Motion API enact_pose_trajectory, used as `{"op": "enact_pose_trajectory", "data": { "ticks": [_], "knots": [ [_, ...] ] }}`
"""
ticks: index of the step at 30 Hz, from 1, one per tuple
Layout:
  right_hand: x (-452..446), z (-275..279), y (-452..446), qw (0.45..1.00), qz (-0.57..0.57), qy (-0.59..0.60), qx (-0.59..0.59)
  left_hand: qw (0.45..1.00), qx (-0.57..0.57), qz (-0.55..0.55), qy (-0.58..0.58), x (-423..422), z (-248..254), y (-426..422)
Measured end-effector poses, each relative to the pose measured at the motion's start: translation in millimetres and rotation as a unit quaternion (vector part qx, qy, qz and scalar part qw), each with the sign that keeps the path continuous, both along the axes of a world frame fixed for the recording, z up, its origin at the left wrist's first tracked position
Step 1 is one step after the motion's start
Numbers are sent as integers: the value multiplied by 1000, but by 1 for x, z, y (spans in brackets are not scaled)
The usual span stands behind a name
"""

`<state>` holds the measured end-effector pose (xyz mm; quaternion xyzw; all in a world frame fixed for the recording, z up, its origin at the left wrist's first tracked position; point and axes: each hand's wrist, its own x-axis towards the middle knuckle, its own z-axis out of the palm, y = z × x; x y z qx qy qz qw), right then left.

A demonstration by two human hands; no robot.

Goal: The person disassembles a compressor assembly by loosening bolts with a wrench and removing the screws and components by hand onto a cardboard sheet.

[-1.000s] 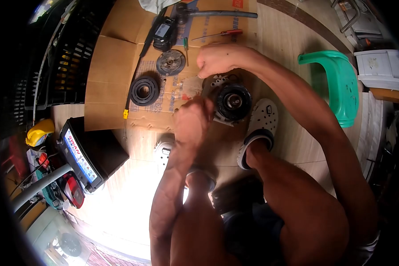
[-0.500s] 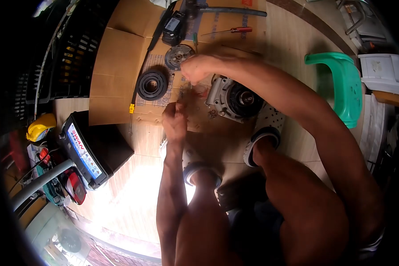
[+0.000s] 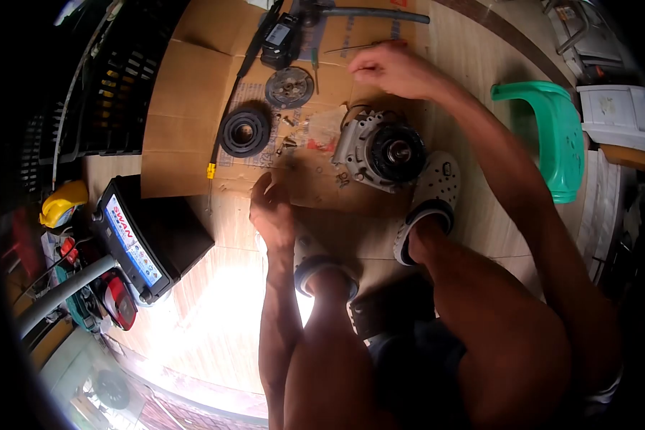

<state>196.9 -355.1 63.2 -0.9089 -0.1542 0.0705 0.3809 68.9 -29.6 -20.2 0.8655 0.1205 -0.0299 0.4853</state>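
My right hand (image 3: 390, 70) is over the cardboard (image 3: 186, 143), its fingers curled together; whether anything is pinched in them is too small to see. Beside it lies a red-handled screwdriver (image 3: 351, 48), the handle partly covered by the hand. My left hand (image 3: 271, 215) hovers at the cardboard's near edge, fingers loosely bent and apart, holding nothing visible. Between the hands sit a silver compressor-like unit (image 3: 380, 152) with a black ring and central shaft, a round metal plate (image 3: 289, 87), a black grooved pulley (image 3: 244, 132) and several small bolts (image 3: 287, 143).
A green-handled screwdriver (image 3: 315, 69), a black device with a small screen (image 3: 278, 39) and a grey bar (image 3: 373, 13) lie farther back. To the left stands a black battery (image 3: 154, 236); on the right is a green plastic stool (image 3: 559, 143). My shoes (image 3: 437, 190) flank the near side.
My right hand has moved away from the metal plate, rightward and up to the red screwdriver. My left hand has dropped back slightly and its fingers have loosened.
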Motion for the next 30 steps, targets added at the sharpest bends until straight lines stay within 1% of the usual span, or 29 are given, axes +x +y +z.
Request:
{"op": "enact_pose_trajectory", "data": {
  "ticks": [2, 3, 4, 6, 7, 8, 9, 11, 12, 15, 16, 18, 20, 21, 23, 24, 27, 30],
  "knots": [
    [-48, 38, -14, 986, -153, 57, -21, 999, -32, -7, -1, -18, 16, -6],
    [-72, 41, -21, 976, -197, 94, 21, 999, -48, -12, -1, -24, 22, -10],
    [-97, 40, -28, 959, -242, 132, 64, 998, 17, -55, 33, -29, 20, -12],
    [-142, 24, -39, 966, -231, 113, -12, 990, 40, -137, -9, -43, 16, -22],
    [-157, 14, -38, 975, -196, 100, -8, 982, 50, -179, -32, -47, 15, -29],
    [-170, 6, -37, 983, -163, 87, -5, 976, 46, -211, -11, -48, 23, -39],
    [-181, 3, -41, 989, -129, 73, -5, 972, 50, -227, -41, -47, 24, -45],
    [-185, 16, -33, 987, -110, 109, 33, 959, 54, -260, -101, -43, 32, -61],
    [-184, 20, -29, 985, -101, 127, 53, 951, 61, -289, -90, -41, 44, -66],
    [-186, 7, -29, 986, -125, 110, 11, 945, 67, -299, -111, -42, 35, -71],
    [-186, 4, -28, 983, -146, 103, 39, 951, 57, -287, -104, -43, 34, -74],
    [-187, -3, -26, 973, -189, 91, 98, 944, 82, -288, -137, -46, 34, -74],
    [-180, -3, -29, 983, -168, 51, 51, 935, 92, -283, -194, -40, 31, -74],
    [-178, -1, -30, 987, -155, 32, 27, 941, 82, -276, -179, -41, 33, -75],
    [-176, 1, -32, 988, -147, 46, -21, 951, 63, -260, -154, -38, 52, -82],
    [-176, 2, -31, 987, -144, 51, -45, 937, 72, -283, -189, -36, 47, -79],
    [-181, 4, -28, 983, -155, 15, -95, 918, 81, -321, -219, -35, 49, -81],
    [-180, -6, -29, 987, -162, 10, -22, 909, 110, -292, -276, -32, 42, -81]
  ]
}}
